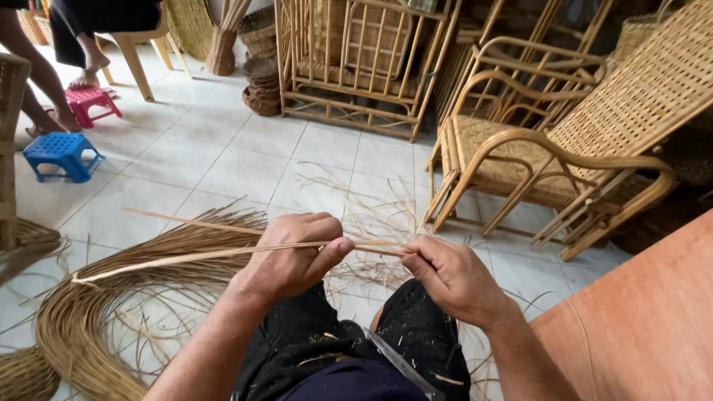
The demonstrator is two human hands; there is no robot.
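While both the left hand (297, 256) and right hand (453, 278) pinch a rattan strip (200, 256), seemingly one, a rattan bundle (111, 297) crowds the floor.

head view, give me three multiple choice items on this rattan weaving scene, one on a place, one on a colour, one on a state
1. Where does the big curved bundle of strips lie?
A. on the armchair
B. on the tiled floor to the person's left
C. on the blue stool

2. What colours are the two small plastic stools?
A. blue and pink
B. green and yellow
C. both white

3. How is the thin strip held?
A. lying loose on the floor
B. in one hand only
C. pinched by the left hand and right hand

Answers: 1 B, the bundle arcs over the tiles at left. 2 A, one stool of each colour stands at far left. 3 C, both hands close on it.
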